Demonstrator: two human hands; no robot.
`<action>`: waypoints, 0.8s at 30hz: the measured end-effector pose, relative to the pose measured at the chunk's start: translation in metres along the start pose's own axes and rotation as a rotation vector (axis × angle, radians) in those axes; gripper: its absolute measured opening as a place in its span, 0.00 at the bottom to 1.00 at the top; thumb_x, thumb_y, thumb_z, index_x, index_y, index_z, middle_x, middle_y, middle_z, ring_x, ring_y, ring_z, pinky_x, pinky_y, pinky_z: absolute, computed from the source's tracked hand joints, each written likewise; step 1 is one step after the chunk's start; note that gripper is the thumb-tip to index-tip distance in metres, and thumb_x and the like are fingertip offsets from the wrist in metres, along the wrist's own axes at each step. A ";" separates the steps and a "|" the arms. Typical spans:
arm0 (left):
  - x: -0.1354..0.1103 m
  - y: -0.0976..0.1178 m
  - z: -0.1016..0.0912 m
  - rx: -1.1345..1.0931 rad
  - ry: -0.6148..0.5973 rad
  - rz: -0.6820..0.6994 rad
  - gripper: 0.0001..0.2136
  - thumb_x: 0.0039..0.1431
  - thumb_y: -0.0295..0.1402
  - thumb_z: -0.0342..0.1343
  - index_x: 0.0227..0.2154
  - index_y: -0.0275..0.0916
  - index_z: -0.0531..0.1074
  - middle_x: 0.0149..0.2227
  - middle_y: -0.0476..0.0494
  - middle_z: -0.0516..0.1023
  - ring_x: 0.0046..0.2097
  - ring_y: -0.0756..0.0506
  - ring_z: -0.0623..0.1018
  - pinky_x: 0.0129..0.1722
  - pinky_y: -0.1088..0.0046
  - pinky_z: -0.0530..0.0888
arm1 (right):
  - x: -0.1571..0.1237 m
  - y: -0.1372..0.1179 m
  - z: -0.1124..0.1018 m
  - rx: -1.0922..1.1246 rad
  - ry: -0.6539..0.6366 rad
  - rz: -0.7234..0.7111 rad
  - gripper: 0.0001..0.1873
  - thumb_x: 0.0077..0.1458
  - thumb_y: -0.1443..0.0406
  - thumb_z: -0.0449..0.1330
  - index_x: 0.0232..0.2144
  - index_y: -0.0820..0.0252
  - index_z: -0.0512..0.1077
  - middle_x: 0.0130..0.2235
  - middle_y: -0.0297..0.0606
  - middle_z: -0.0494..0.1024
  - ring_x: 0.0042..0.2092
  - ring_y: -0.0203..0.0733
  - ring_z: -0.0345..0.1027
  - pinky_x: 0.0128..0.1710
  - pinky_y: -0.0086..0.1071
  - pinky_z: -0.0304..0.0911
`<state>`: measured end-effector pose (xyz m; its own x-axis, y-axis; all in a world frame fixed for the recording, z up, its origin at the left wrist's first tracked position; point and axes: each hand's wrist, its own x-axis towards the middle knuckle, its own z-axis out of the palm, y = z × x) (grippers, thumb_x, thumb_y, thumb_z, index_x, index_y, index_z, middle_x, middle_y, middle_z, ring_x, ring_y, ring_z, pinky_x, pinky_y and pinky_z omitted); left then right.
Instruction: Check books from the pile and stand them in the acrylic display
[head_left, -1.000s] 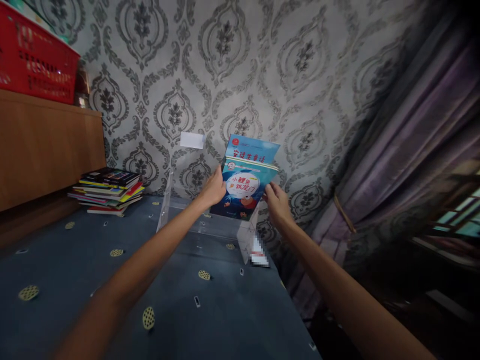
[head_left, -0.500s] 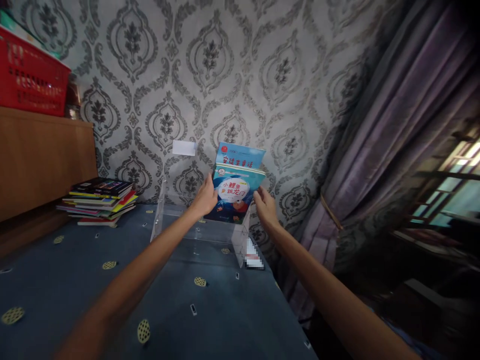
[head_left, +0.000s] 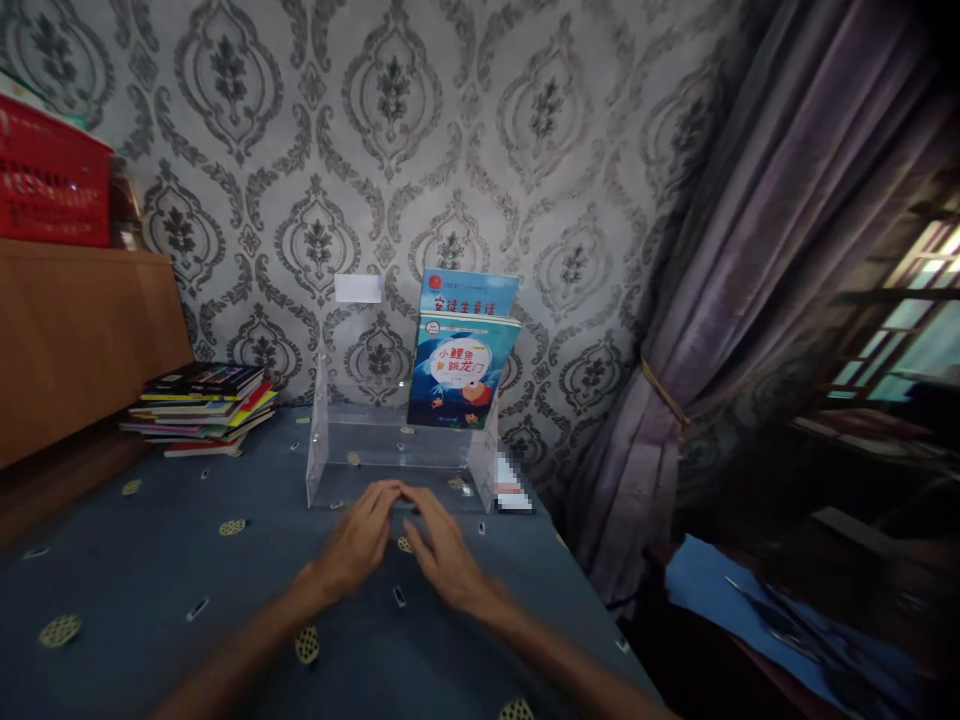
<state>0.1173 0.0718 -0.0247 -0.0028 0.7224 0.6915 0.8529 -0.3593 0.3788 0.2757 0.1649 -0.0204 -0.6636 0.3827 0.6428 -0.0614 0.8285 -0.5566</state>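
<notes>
My left hand [head_left: 365, 532] and my right hand [head_left: 442, 550] hover over the table in front of a clear plastic book rack [head_left: 319, 450]. Their fingertips meet or nearly meet, the fingers are stretched out, and neither hand holds anything. On the right side of the rack, a blue children's book [head_left: 457, 375] with a fish on its cover leans upright. Behind it, a taller light-blue book [head_left: 469, 290] shows only its top part. A small white label [head_left: 358, 289] appears at the rack's upper left.
A stack of books [head_left: 206, 405] lies at the left beside a wooden cabinet [head_left: 82, 340] bearing a red basket [head_left: 52, 180]. A blurred-out flat item [head_left: 514, 487] rests right of the rack. The patterned blue cloth [head_left: 247, 580] covers the table; a purple curtain [head_left: 652, 440] hangs at right.
Both hands have let go of the books and drawn back, down and together in front of the rack. The books stay on the rack's right side. The view has shifted slightly.
</notes>
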 end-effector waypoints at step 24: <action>-0.040 -0.014 0.012 -0.005 -0.365 -0.231 0.13 0.61 0.20 0.43 0.41 0.40 0.68 0.43 0.42 0.74 0.45 0.43 0.74 0.48 0.65 0.72 | -0.027 -0.004 0.047 0.249 -0.074 0.327 0.14 0.64 0.59 0.53 0.47 0.56 0.72 0.43 0.43 0.80 0.45 0.46 0.76 0.48 0.40 0.71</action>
<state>0.1119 0.0549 -0.0643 -0.0078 0.9455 0.3254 0.8487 -0.1658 0.5022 0.2595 0.1322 -0.0604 -0.7292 0.5716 0.3763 -0.0105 0.5405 -0.8413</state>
